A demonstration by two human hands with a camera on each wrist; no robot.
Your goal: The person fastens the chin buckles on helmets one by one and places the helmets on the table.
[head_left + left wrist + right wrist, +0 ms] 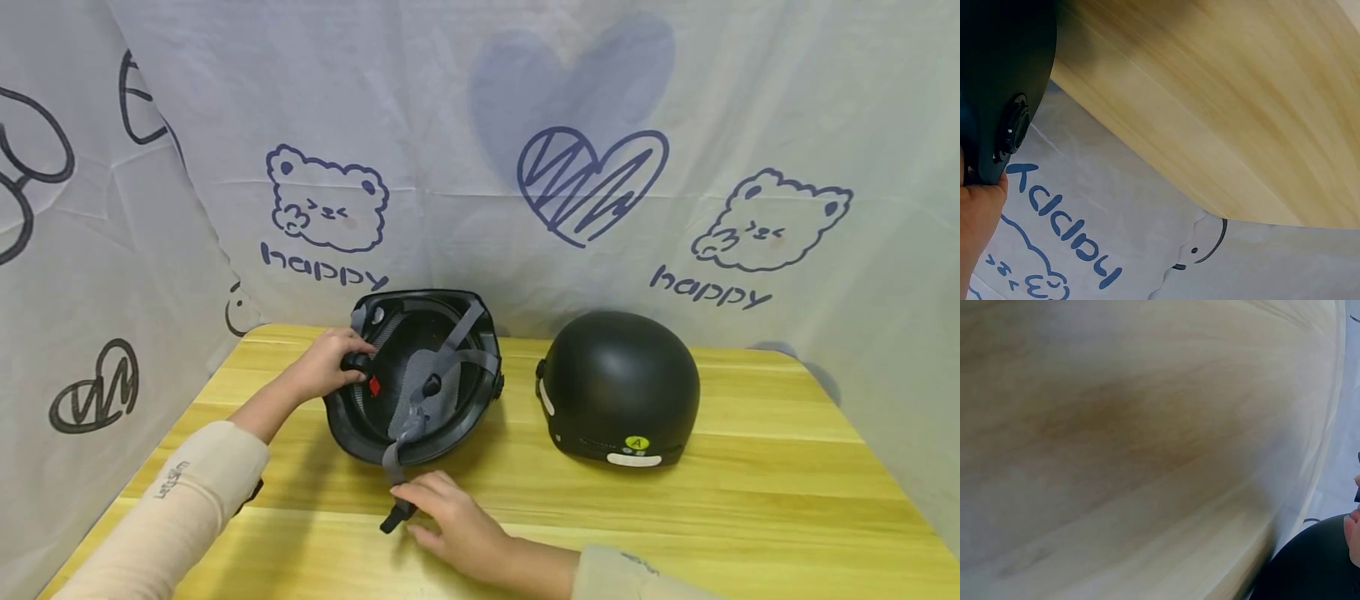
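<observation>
In the head view a black helmet (408, 329) is tipped with its dark inside facing me, its grey straps and a red tag showing. My left hand (327, 364) grips its left rim, thumb and fingers on either side of the edge. The left wrist view has the smooth outer shell (1007, 75) with a round fitting, and part of the left hand (980, 215) at its edge. Below the helmet, my right hand (461, 529) pinches the hanging grey chin strap (392, 463) near its black buckle (396, 517). Only fingertips of that hand show in the right wrist view.
A second black helmet (622, 375), dome up with a yellow "A" sticker, stands to the right. Both helmets are on a wooden table (750, 500). A white printed cloth (450, 225) hangs behind and at the left.
</observation>
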